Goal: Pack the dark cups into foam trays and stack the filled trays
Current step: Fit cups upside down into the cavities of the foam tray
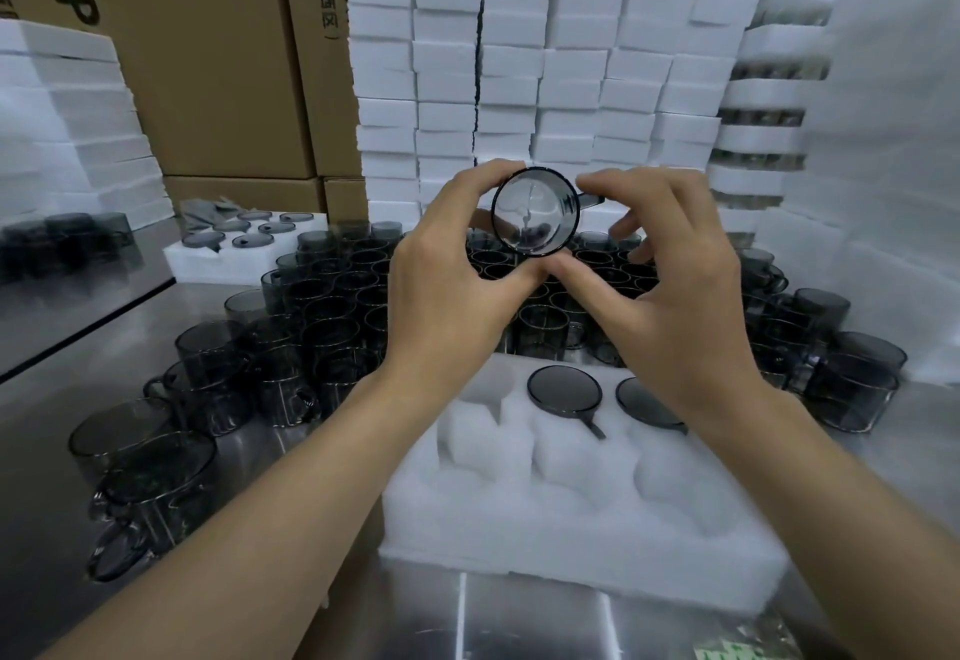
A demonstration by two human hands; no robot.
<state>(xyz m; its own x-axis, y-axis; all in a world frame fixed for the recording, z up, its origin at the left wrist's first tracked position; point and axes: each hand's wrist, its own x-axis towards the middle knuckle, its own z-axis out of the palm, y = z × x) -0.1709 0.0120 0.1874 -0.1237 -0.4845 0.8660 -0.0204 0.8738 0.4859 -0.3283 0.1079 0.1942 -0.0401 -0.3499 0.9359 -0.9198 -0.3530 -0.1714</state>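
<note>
Left grip (452, 285) and right grip (675, 296) pinch a dark cup (535, 215) by its rim, above the foam tray (571, 545).

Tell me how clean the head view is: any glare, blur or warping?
Head view: the cup is fairly sharp; the near foam tray is washed out, its pockets faint; the steel table shows glare streaks; wide-angle distortion tilts the cardboard boxes.

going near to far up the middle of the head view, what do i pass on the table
foam tray → two cups seated in its far row → crowd of loose cups → wall of stacked foam trays. The cup gripped by left hand and right hand is left out: raised, depth unclear.
</note>
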